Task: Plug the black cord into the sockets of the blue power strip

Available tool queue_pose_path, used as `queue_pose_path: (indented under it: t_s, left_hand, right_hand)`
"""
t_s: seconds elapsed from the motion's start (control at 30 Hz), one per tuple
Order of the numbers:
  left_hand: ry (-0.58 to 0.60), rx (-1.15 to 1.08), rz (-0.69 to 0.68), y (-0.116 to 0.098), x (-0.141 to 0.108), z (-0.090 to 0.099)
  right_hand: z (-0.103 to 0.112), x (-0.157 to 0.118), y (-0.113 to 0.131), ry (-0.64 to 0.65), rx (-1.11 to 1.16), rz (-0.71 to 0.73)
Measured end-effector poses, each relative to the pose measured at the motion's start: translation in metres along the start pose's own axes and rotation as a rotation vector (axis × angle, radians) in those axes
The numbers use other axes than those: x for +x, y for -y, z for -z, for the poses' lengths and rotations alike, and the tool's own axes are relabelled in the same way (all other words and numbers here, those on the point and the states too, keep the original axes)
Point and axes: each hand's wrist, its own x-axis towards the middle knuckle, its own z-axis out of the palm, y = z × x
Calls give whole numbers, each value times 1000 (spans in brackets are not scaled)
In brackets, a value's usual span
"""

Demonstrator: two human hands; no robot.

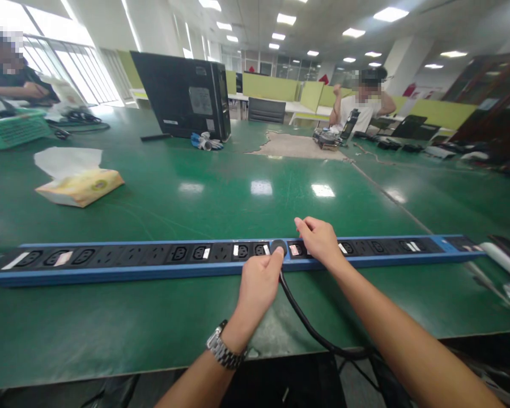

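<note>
The left hand's (pixel 259 283) fingers grasp the round black plug (pixel 279 246) at the long blue-and-black power strip (pixel 138 253); the right hand's (pixel 318 241) fingers curl just right, above the strip. Beneath them lies the glossy green bench (pixel 153 323).

Left hand (pixel 260 281) gripping, right hand (pixel 319 240) loosely curled

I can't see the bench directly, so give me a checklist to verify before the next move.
1. Left hand on the black plug: ok, thumb against it.
2. Plug fully seated in the power strip: cannot tell, its underside is hidden.
3. Right hand clear of the strip: not ok, it overlaps the strip in view; contact cannot be settled.
4. Cable visible leaving the plug: ok.
5. Tissue pack apart from the strip: ok.
</note>
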Motion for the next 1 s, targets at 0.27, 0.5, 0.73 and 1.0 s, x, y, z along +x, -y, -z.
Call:
queue_pose_path:
  t_s: [0.27, 0.5, 0.73, 1.0]
  left_hand:
    - [174, -16, 106, -7, -2, -4]
    - [-293, 540, -287, -12, 10, 58]
    - [-216, 1126, -449, 5, 27, 57]
    - [-212, 1136, -434, 3, 26, 57]
  right_hand:
    - [5, -2, 2, -32, 4, 36]
    - [11, -38, 46, 122, -122, 81]
    - [76, -38, 50, 29, 104, 83]
    - [148, -33, -93, 38, -287, 5]
